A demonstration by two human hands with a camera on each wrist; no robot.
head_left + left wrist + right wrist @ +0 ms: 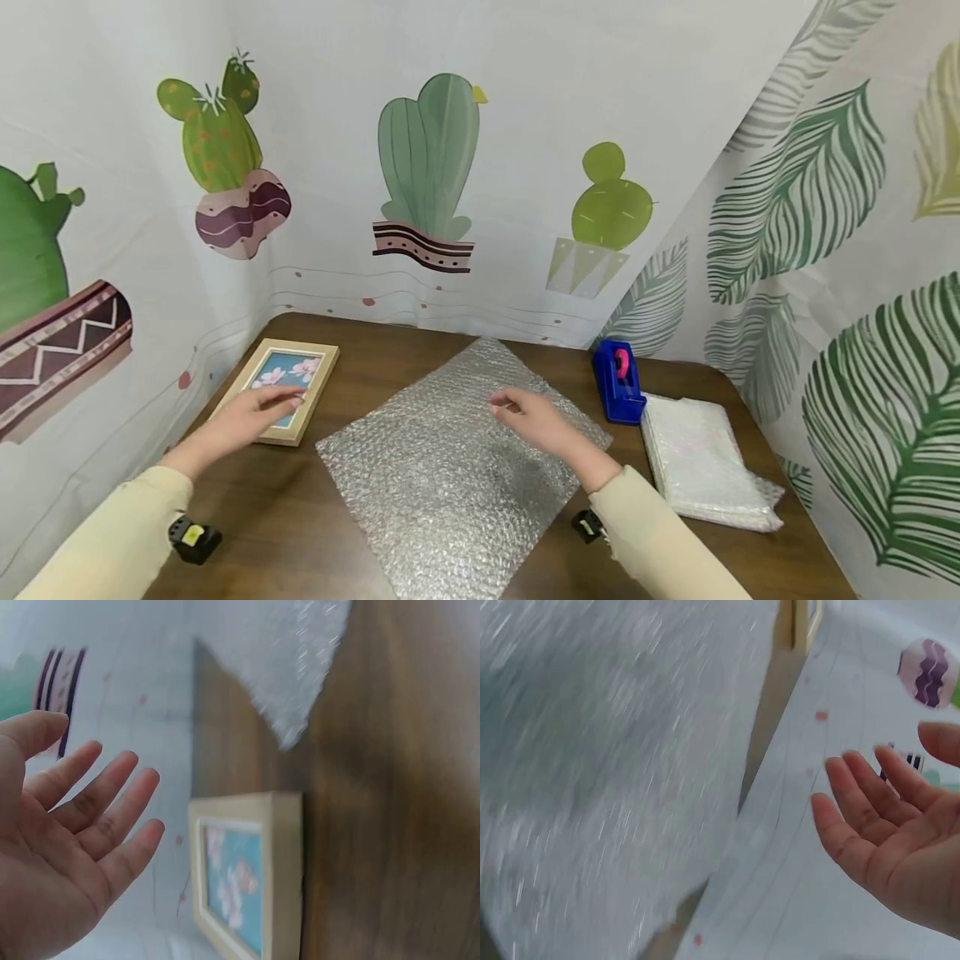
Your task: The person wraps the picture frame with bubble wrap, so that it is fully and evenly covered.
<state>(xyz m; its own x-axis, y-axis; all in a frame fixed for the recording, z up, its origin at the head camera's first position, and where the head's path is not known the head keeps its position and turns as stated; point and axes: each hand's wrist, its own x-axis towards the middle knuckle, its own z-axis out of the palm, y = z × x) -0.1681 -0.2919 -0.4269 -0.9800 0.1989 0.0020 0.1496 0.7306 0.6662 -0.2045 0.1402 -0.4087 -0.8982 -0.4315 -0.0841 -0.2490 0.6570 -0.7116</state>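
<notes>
Silver wrap (442, 475) below relaxed right grip (536, 421), frame (319, 385) near relaxed left grip (251, 415)

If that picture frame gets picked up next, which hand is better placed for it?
Probably the left. The left hand, open and empty, is nearer the picture frame; the right hand, also empty, is over the bubble wrap, farther away.

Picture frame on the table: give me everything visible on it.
The picture frame is rectangular, pale and wood-like, with thick sides and a white inner border. Inside is a blue picture of pinkish-white blossoms; whether glass covers it I can't tell. It lies face up on the brown table, near its left edge, apart from the bubble wrap sheet. The left hand hides part of it in the head view, but no contact shows.
</notes>
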